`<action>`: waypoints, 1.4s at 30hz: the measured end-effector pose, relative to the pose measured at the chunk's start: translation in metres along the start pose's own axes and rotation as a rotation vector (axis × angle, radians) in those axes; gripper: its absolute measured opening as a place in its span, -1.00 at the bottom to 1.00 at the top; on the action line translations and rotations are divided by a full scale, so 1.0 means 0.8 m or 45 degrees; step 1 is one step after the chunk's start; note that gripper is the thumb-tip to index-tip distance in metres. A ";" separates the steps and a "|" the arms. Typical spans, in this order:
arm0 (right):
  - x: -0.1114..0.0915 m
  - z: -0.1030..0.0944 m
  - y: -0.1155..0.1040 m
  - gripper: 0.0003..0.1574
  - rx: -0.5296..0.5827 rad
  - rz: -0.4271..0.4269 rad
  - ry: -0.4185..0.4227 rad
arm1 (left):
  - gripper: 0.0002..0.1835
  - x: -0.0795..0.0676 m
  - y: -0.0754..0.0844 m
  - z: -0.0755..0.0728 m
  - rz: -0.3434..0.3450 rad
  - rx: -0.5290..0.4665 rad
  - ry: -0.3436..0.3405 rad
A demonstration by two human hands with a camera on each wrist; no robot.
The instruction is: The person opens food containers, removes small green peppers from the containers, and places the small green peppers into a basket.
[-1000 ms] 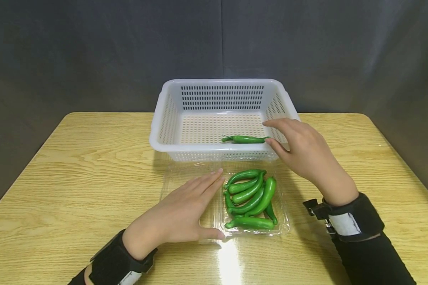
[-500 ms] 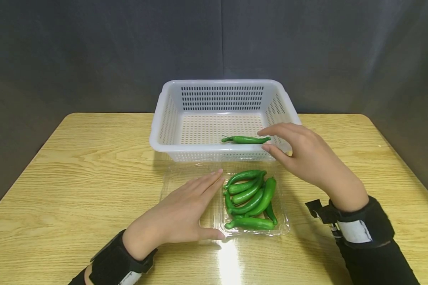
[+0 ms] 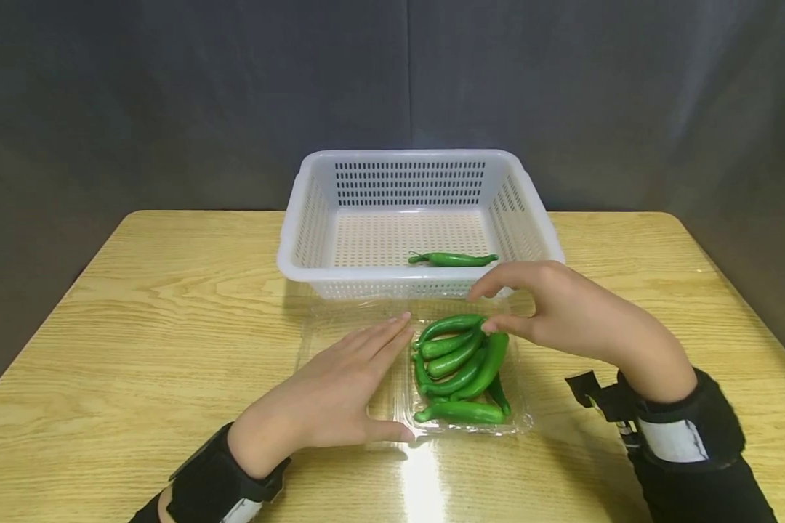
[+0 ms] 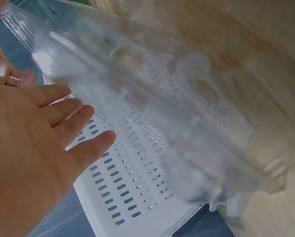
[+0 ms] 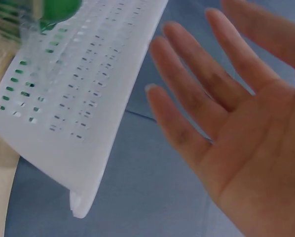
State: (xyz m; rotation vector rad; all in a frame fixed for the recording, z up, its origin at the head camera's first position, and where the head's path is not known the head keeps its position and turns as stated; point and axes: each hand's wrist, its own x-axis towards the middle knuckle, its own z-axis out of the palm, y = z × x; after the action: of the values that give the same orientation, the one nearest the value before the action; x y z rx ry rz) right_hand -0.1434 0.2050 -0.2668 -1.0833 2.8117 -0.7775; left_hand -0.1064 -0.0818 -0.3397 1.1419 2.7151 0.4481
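Observation:
In the head view, several green chili peppers (image 3: 454, 359) lie in the right half of a clear plastic clamshell box (image 3: 522, 423). Over the lid side of that box is my left hand (image 3: 330, 396), its fingers extended and thumb spread. The left wrist view has the clear lid (image 4: 152, 98) beyond the left fingers (image 4: 91, 150); contact is unclear. My right hand (image 3: 562, 312) hovers at the upper right of the peppers, thumb and fingers apart and holding nothing. One green chili pepper (image 3: 456, 259) lies along the near side inside the white perforated basket (image 3: 366, 274).
The basket stands directly behind the clamshell box on a wood-grain table (image 3: 170, 312). Dark grey cloth (image 3: 235, 109) hangs behind the table and at both sides. A bright light reflection falls on the table just in front of the box.
My right hand has come back from the basket, leaving the chili pepper inside, and is now over the clamshell box. The left hand has stayed in place.

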 end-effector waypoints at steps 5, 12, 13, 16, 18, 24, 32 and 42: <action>-0.003 0.002 -0.004 -0.63 0.066 -0.051 -0.142 | 0.25 -0.001 0.000 0.001 -0.002 -0.003 0.000; -0.004 0.006 -0.006 -0.58 0.048 -0.052 -0.253 | 0.25 -0.001 -0.001 0.002 -0.001 0.005 0.003; -0.004 0.006 -0.006 -0.58 0.042 -0.050 -0.257 | 0.25 -0.001 -0.001 0.002 -0.002 0.005 0.001; -0.004 0.008 -0.006 -0.58 0.031 -0.045 -0.271 | 0.25 -0.001 -0.001 0.002 -0.002 0.003 -0.001; -0.003 0.009 -0.006 -0.58 0.030 -0.044 -0.284 | 0.25 -0.001 -0.001 0.002 -0.002 0.004 -0.002; -0.002 0.010 -0.004 -0.58 -0.003 -0.008 -0.324 | 0.25 0.001 -0.001 0.002 0.003 0.008 -0.004; -0.002 0.012 -0.004 -0.57 -0.039 0.074 -0.389 | 0.24 0.002 0.000 0.001 0.001 0.006 -0.007; -0.001 0.013 -0.009 -0.59 -0.055 0.060 -0.396 | 0.24 0.001 -0.001 0.001 0.000 0.012 -0.004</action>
State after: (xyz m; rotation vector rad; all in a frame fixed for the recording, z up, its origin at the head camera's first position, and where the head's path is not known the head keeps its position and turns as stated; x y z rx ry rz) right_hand -0.1365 0.1965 -0.2726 -1.0369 2.5905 -0.4964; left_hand -0.1069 -0.0815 -0.3410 1.1439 2.7176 0.4336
